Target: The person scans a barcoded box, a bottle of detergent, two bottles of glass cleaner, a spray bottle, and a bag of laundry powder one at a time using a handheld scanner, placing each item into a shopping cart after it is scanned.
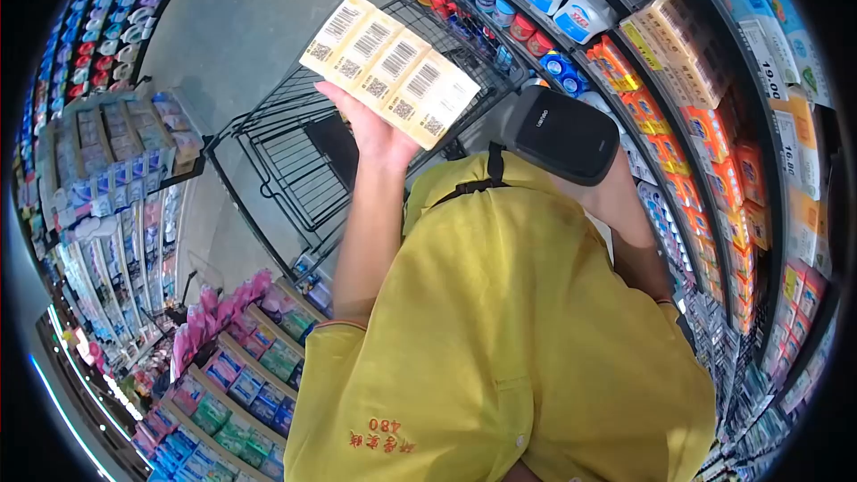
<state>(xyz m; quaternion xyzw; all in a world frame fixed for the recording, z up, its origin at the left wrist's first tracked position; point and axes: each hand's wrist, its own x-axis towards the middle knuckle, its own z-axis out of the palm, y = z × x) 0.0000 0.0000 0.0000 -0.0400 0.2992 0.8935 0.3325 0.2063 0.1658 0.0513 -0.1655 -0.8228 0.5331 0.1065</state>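
A cream pack of several small boxes, printed with barcodes and QR codes, is held up over the cart. My left hand supports it from below, with the thumb at its lower left edge and the other fingers hidden beneath. On the right, my right forearm reaches up behind a rounded black device. That device hides my right hand, so neither its fingers nor anything in them shows.
A dark wire shopping cart stands beneath the pack. Shelves on the right hold orange packs and white bottles. Lower left are shelves of colourful packs; a shelf display stands farther left.
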